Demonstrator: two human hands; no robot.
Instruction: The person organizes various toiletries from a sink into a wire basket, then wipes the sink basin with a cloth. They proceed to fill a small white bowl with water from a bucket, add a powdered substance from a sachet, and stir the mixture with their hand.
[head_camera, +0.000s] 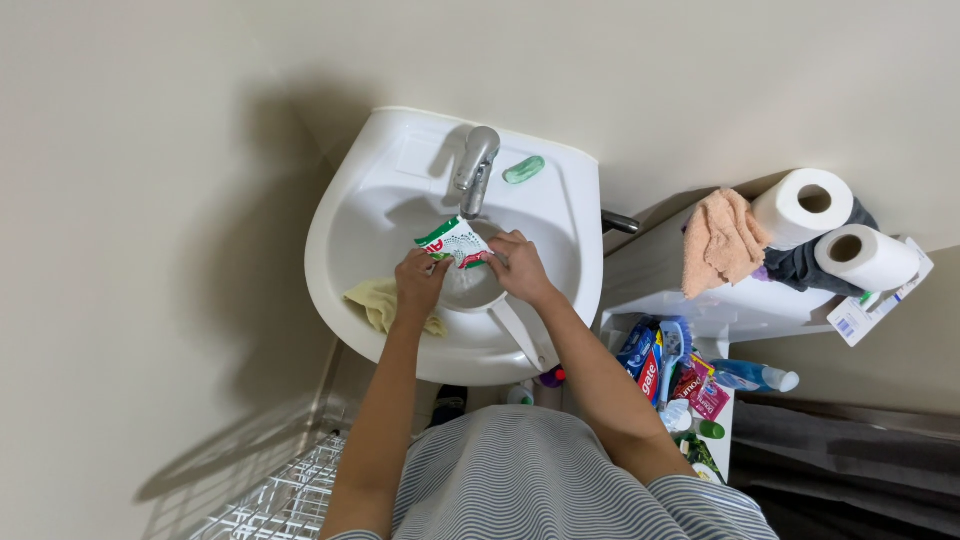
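Both forearms reach from the striped shirt (560, 480) over the front rim of the white sink (350, 210), whose basin leaves open room on the left above the yellow cloth (375, 300) (the right side is closed by a crowded shelf (720, 310)). Left hand (420, 280) and right hand (518, 268) each pinch the small green-and-white sachet (452, 240) by its lower edge. Its long axis runs left-right, tilted, under the tap (476, 165), above the fingers.
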